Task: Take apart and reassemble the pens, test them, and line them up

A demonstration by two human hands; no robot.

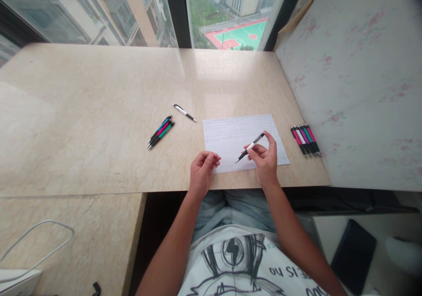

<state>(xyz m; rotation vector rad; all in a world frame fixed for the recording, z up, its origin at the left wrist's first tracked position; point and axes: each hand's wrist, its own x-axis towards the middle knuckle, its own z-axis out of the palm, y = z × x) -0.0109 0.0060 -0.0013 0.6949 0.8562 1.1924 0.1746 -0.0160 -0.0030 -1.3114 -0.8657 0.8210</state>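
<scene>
My right hand (pixel 264 159) grips a white and black pen (pixel 250 147), its tip pointing down-left over a written sheet of paper (pixel 237 133). My left hand (pixel 202 169) rests at the sheet's lower left corner with its fingers curled inward; I cannot make out anything in them. The sheet lies on a beige marble desk (pixel 99 111) near its front edge.
Three coloured pens (pixel 160 131) lie together left of the sheet, with a single white and black pen (pixel 184 112) behind them. Several more pens (pixel 305 140) lie in a row by the right wall. A window runs behind the desk. A white cable (pixel 39 243) crosses the lower-left surface.
</scene>
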